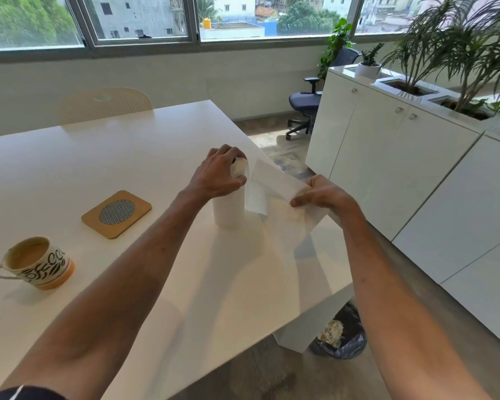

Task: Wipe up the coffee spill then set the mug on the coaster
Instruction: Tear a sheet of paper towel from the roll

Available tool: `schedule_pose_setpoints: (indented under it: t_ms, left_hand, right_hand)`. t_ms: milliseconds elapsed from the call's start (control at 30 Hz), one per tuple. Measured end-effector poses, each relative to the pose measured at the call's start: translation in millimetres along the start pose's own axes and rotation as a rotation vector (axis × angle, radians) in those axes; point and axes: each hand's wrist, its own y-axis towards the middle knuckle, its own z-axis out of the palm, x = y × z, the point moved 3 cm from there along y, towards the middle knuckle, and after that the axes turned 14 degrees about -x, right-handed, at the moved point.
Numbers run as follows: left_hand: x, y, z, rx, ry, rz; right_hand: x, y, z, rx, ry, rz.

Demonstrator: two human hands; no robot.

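Note:
A white paper towel roll (229, 210) stands upright near the table's right edge. My left hand (218, 173) grips the top of the roll. My right hand (321, 194) pinches a loose sheet (274, 186) that stretches from the roll to the right, out past the table edge. A patterned mug (39, 262) holding coffee sits at the left of the table, handle to the left. The square wooden coaster (116, 213) with a mesh centre lies between the mug and the roll, bare. I cannot make out a spill on the white tabletop.
The white table (98, 157) has a pale chair (107, 103) at its far side. A black-lined bin (344, 333) with crumpled paper stands on the floor below the table's right corner. White cabinets (387, 157) with plants line the right; an office chair (303, 108) sits beyond.

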Motion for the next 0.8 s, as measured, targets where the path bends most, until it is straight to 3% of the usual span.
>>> schedule_pose_setpoints:
  t_ms: [333,800]
  left_hand:
    - [0.7,-1.0,-1.0,-0.001,-0.006,-0.001]
    - [-2.0,-1.4,-3.0,0.002,-0.004,-0.008]
  right_hand:
    - [-10.0,-5.0,-9.7,0.017,-0.113,0.041]
    - [-54.0,-17.1,-23.0,0.033,-0.031,0.169]
